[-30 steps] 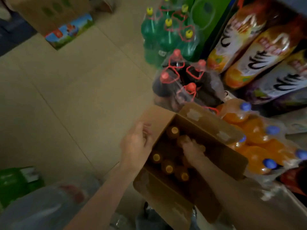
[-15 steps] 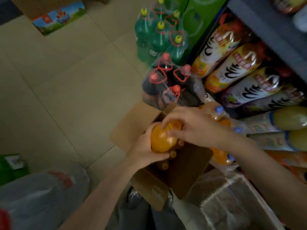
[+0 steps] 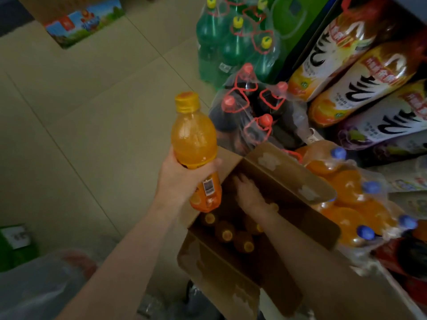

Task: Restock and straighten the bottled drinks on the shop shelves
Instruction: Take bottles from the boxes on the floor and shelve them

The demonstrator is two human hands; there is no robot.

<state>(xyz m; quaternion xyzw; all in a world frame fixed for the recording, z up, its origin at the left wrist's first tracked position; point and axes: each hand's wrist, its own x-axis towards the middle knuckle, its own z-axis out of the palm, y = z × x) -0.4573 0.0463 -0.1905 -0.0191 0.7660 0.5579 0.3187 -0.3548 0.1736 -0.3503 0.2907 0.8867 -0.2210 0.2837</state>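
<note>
We see a tiled floor. On it at the far right stand a shrink-wrapped pack of green bottles and, nearer, a pack of dark bottles; a printed carton sits far left.

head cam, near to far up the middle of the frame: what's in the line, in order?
cardboard box with orange-capped bottles inside → right hand reaching into the box → left hand holding an orange drink bottle → shrink-wrapped pack of dark red-capped bottles → pack of green yellow-capped bottles
</note>
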